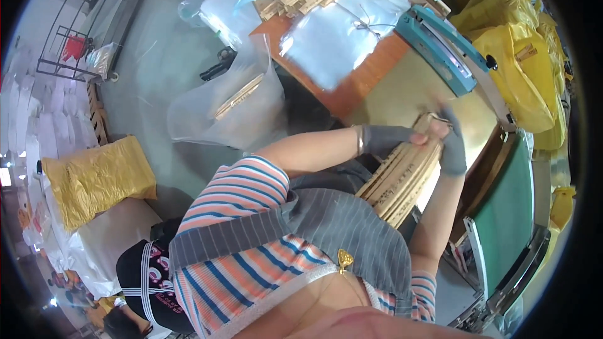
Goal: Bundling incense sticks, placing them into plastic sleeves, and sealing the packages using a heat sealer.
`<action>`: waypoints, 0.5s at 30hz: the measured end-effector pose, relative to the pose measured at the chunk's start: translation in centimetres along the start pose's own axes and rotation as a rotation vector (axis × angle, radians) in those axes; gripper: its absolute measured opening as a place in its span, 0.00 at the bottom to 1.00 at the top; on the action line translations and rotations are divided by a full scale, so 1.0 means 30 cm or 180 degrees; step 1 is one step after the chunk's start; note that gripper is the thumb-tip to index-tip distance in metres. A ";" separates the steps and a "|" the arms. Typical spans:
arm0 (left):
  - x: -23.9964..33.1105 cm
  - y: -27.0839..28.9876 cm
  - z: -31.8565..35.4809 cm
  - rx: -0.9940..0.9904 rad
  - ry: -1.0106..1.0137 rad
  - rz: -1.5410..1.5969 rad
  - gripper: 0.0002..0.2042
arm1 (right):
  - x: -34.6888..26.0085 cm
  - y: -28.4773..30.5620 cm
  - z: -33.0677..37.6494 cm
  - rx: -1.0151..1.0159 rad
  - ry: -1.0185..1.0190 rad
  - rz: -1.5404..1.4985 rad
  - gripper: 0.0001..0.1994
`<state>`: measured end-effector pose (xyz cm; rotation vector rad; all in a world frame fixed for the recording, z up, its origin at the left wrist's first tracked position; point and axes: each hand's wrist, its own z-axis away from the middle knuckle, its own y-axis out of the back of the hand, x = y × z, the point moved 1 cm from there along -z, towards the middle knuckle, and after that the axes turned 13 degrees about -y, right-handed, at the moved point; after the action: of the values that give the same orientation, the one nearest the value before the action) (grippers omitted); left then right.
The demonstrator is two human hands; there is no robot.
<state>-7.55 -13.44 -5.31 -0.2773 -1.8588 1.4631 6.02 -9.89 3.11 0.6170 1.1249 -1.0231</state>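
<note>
A bundle of flat, pale wooden strips (397,183) with dark markings stands tilted between my hands, close to my apron, above the table's near edge. My left hand (394,140), in a grey fingerless glove, closes on its upper end from the left. On the other side, my right hand (452,147), gloved alike, is curled around the same end, its raised fingers smeared by motion. A thin dark loop, perhaps a band, shows at the top of the bundle between the hands. The strips' lower ends are partly hidden by my apron.
Beyond my hands, a teal bag sealer (433,47) stands on the table (386,103). Clear plastic bags (342,34) lie beside it, near more wooden strips (300,3). A translucent bag (220,116) with strips hangs at left. Yellow sacks (518,66) crowd the right.
</note>
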 end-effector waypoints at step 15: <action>0.182 -0.289 0.077 -0.0632 -0.2936 -0.5796 0.14 | 0.295 0.085 -0.139 -0.1054 0.0300 -0.2037 0.39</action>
<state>-10.58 -14.82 4.64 1.7787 -1.6883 -0.0103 7.22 -8.38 -6.82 0.0257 1.5852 -1.3107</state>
